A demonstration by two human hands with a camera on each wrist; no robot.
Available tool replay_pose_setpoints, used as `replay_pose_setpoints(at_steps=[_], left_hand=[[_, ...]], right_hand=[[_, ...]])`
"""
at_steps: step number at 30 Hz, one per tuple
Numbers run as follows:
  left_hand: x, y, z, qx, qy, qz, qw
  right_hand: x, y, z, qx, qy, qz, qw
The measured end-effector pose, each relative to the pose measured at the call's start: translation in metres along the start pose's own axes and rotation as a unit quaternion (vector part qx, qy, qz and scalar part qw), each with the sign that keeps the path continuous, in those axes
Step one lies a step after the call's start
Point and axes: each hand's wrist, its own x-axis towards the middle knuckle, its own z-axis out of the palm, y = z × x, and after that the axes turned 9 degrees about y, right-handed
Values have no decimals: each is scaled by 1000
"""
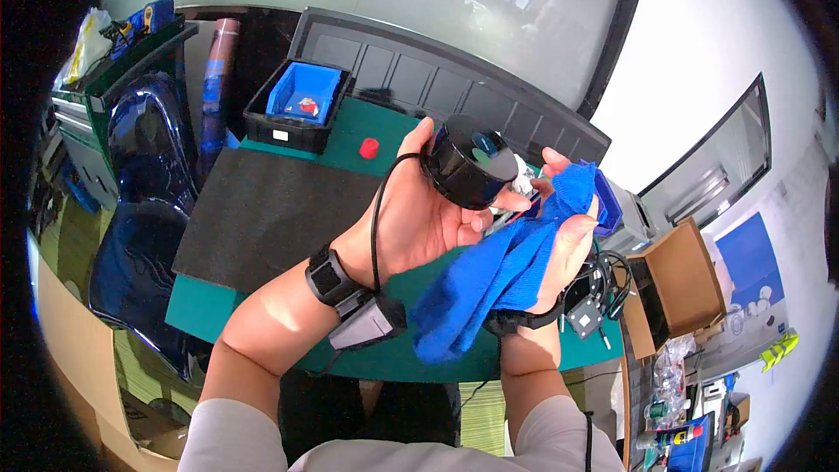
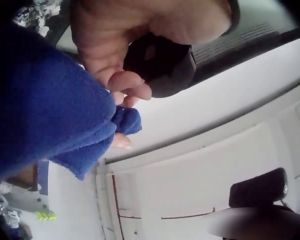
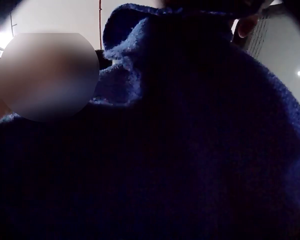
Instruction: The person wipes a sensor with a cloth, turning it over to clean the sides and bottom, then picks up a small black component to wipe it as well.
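My left hand (image 1: 411, 218) grips a glossy black cylinder (image 1: 472, 166), its rounded side tilted up. A blue cloth (image 1: 502, 284) is bunched in my right hand (image 1: 570, 258), the thumb pressing over it and a long fold hanging toward me. The hands are close together above the table, cloth just right of the cylinder. In the left wrist view, curled fingers (image 2: 125, 82) lie by the cylinder (image 2: 160, 67), and the cloth (image 2: 50, 105) fills the left side. Dark cloth (image 3: 190, 140) covers most of the right wrist view, hiding the right hand's palm.
On the green table (image 1: 205, 306) lie a dark mat (image 1: 271, 218) and a small red cap (image 1: 370, 149). A black bin (image 1: 280, 135) with a blue bin (image 1: 306, 92) in it stands at the back left. Right are a device with cables (image 1: 590, 306) and an open cardboard box (image 1: 682, 280).
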Motion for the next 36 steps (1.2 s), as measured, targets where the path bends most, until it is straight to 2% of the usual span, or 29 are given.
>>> replay_pose_setpoints(at_steps=[1,3,5,7,9,10,11,13,14,16,19,21,23,24,26,27,28,29,32,34,35,36], left_hand=[[-1,0,-1,0,0,-1,1000],[-3,-2,-2,-9,-55,-3,998],[-3,-3,-3,3,-52,-1,999],[-1,-6,-7,15,-49,1,999],[3,-9,-16,27,-82,-17,996],[6,-10,-17,57,-78,-27,995],[6,-20,-14,70,23,15,997],[15,-30,-17,119,74,83,987],[14,-32,-18,118,74,83,987],[10,-32,-19,181,69,138,971],[12,-31,-20,180,46,157,970],[11,-31,-16,167,63,159,971],[10,-28,-16,108,14,138,984],[10,-25,-13,137,-15,143,980],[3,-23,-1,110,7,119,987],[0,-22,5,80,29,96,992],[5,-22,-10,95,-8,98,991],[5,-21,-11,95,-8,97,991],[6,-19,-12,103,-18,100,990],[7,-20,-15,120,-32,121,985],[6,-20,-13,121,-35,118,985],[2,-20,-9,151,-12,144,978]], right_hand=[[0,0,2,-25,-6,-31,999],[-2,2,6,-16,14,-20,1000],[-4,8,2,-30,-71,-124,989],[-8,-1,6,13,-78,-106,991],[-6,-11,8,-161,-117,-186,962],[-3,-15,10,-198,-158,-230,940],[-5,-19,12,-268,-176,-260,911],[-5,-22,17,-254,-152,-280,913],[-7,-22,19,-255,-153,-279,913],[-9,-23,21,-231,-107,-211,944],[-14,-13,14,-260,-103,-170,945],[-13,-10,14,-257,-93,-186,944],[-12,-7,10,-242,-69,-95,963],[-13,-7,11,-225,-35,-52,972],[-6,-15,14,-51,-29,18,998],[-4,-16,15,41,-15,50,998],[-4,-18,15,102,4,87,991],[-4,-16,18,150,47,108,982],[0,-9,2,91,18,76,993],[1,-13,-1,135,14,147,980],[3,-16,0,134,17,145,980],[5,-21,3,188,16,180,965]])
